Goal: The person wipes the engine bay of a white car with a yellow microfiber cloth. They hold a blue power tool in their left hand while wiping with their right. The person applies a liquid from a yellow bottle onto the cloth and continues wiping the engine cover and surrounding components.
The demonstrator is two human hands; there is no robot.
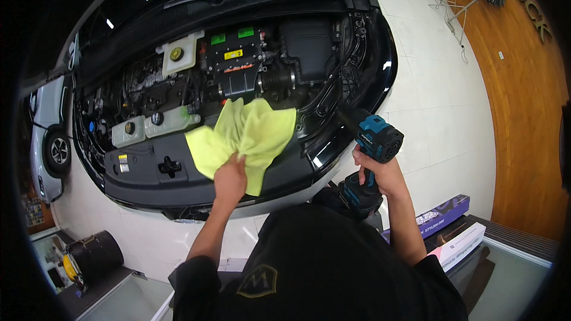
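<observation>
My left hand [230, 179] is closed on a bunched yellow-green microfiber cloth [256, 137], which fans out over the front edge of an open engine bay. My right hand [380, 172] grips the handle of a teal-and-black pistol-shaped cordless power tool [376, 137]. Its battery base hangs below my fist, and its dark, blurred front end points toward the right front corner of the bay. The tool's exact kind is unclear. Beyond the cloth lie the engine parts, with a black box [306, 47] and a pale reservoir with a yellow cap [180, 56].
Two pale tanks [172, 123] with black caps sit left of the cloth. The car's black fender [386, 65] curves along the right. Behind my right elbow are long boxes [461, 244] on a glass-topped counter. A black drum-shaped object [98, 260] stands at lower left.
</observation>
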